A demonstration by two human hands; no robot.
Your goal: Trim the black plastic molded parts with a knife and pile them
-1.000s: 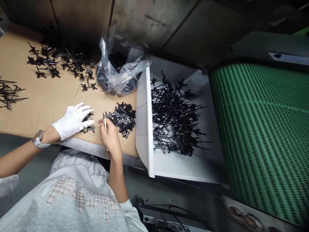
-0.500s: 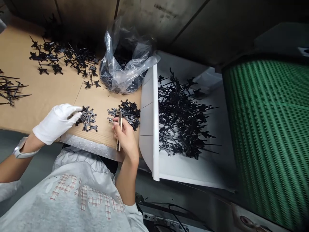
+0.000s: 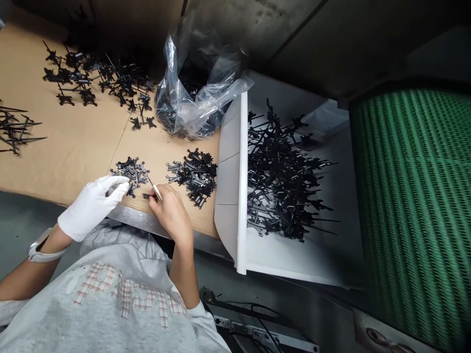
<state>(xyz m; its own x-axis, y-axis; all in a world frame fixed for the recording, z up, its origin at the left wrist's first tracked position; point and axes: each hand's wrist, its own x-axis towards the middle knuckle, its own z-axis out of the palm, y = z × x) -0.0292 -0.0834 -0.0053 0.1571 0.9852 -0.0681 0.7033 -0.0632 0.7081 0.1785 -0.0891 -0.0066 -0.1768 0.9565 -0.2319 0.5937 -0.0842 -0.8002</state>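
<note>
Fingers (image 3: 153, 201) pinch thin tool (image 3: 155, 190), maybe tweezers | cardboard benchtop (image 3: 73, 147) | green conveyor (image 3: 412, 196)

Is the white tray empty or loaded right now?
Loaded: a tangled heap of black plastic parts covers most of the white tray; its near end is bare.

Most of thin tool (image 3: 155, 189) hidden inside right hand (image 3: 171, 215); kind unclear. Right edge cuts green conveyor belt (image 3: 412, 206). Left edge clips black sprue pile (image 3: 16, 130). Inside plastic bag (image 3: 198, 98): indistinct.

Left hand (image 3: 91, 206), right hand (image 3: 171, 215); one tool (image 3: 155, 189), one bag (image 3: 198, 105), one tray (image 3: 241, 196).
</note>
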